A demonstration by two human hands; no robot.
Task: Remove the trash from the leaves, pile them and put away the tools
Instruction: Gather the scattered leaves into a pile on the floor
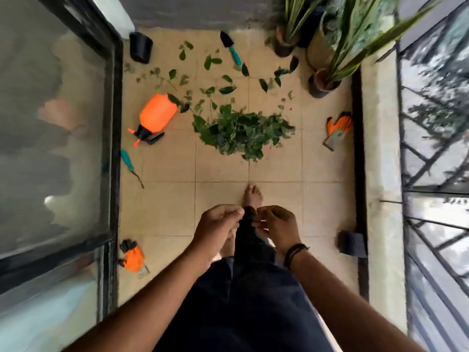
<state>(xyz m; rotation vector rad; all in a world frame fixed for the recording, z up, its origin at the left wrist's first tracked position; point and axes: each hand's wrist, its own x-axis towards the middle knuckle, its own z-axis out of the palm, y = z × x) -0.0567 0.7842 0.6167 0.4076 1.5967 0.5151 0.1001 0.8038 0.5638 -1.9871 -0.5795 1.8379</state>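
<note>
Most green cut leaves sit in a loose heap (243, 132) mid-floor; strays (210, 72) lie beyond it. My left hand (217, 228) and right hand (278, 227) hover close together, fingers curled, contents unclear. Piling looks unfinished; next I gather strays, then the orange plastic sprayer (154, 116) and teal-handled black trowel (231, 48).

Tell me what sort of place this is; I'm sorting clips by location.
Probably a home balcony: a tiled floor between a sliding glass door and a metal railing, with potted plants in the corner.
</note>
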